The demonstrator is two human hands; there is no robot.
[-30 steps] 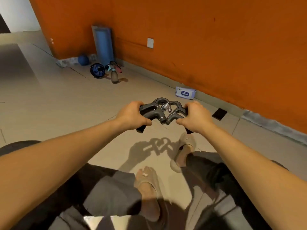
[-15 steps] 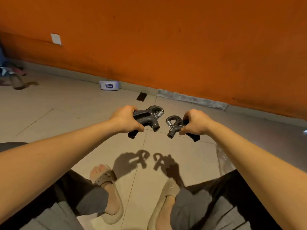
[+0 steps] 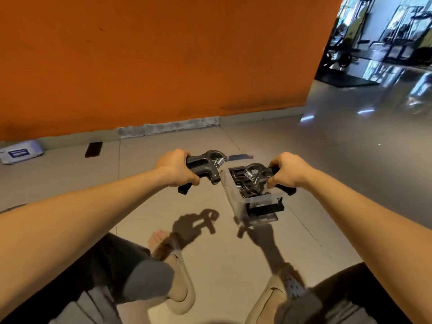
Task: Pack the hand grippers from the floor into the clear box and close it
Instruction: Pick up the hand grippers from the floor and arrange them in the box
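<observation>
Since half a second ago the view has swung to the right and the clear box [image 3: 235, 204] has come into sight on the floor at about 1 o'clock from the person's feet; the hands have also drawn further apart. The left hand [image 3: 174, 168] is wrapped round the handles of one hand gripper [image 3: 205, 163], held in the air at the box's 10 o'clock, clear of its rim. The right hand [image 3: 288, 170] is clamped on the handles of a second hand gripper [image 3: 256, 175], whose spring end hangs over the open box, above dark pieces [image 3: 239, 177] that look like grippers already packed. Whether it touches them I cannot tell.

These tools look like stiff moulded plastic with a steel coil, so probably solid, fairly heavy for their size and not fragile. The handles are the place to hold, as both hands do now, keeping fingers off the spring. The box looks nearly full, so each will likely need turning to nest. At 10 o'clock by the orange wall lie a wipes pack [image 3: 21, 152] and a dark flat object [image 3: 93, 149]
</observation>
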